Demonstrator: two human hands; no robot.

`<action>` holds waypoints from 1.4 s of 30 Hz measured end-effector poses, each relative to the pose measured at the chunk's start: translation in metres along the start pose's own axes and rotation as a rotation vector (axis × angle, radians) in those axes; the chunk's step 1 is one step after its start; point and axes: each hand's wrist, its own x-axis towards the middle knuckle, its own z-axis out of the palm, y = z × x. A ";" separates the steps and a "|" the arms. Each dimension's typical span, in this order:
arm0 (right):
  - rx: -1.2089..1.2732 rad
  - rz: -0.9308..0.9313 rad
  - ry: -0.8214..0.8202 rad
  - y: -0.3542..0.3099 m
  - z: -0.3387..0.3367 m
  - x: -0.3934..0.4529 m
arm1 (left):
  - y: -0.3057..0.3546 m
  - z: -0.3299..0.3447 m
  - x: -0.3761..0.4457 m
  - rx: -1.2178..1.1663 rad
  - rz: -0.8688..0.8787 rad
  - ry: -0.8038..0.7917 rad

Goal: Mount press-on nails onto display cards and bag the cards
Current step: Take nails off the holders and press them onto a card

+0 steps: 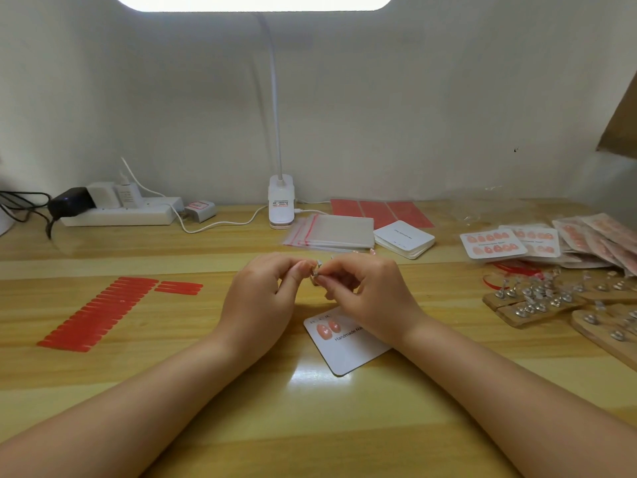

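left hand, right hand: pinching small nail holder together above table centre | display card near, under right wrist | risk: nail flicking away if pried sharply

A wooden table with a glossy, pale grain is set against a plain whitish wall. A white clip lamp is fixed at the table's far edge, and its lit head is seen along the top.
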 end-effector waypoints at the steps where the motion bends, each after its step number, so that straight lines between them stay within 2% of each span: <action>1: 0.004 0.000 -0.002 0.000 0.000 0.000 | 0.000 0.000 0.000 -0.001 -0.008 0.005; 6: 0.049 0.046 -0.020 -0.004 0.002 0.000 | 0.001 -0.001 0.001 0.042 0.008 0.038; 13: 0.277 0.257 -0.101 -0.014 0.001 0.007 | 0.003 -0.015 0.011 -0.098 -0.044 0.014; 18: 0.331 0.292 -0.096 -0.020 0.000 0.008 | 0.003 -0.019 0.016 0.010 0.031 0.017; 27: 0.289 0.283 -0.152 -0.026 -0.002 0.009 | 0.001 -0.027 0.017 0.288 0.270 0.012; 35: 0.259 0.307 -0.166 -0.026 -0.005 0.009 | -0.003 -0.021 0.017 0.138 0.178 0.033; 39: 0.284 0.352 -0.204 -0.027 -0.007 0.013 | -0.002 -0.031 0.022 0.348 0.354 0.012; 42: 0.329 0.381 -0.220 -0.028 -0.008 0.015 | -0.001 -0.037 0.025 0.411 0.406 -0.008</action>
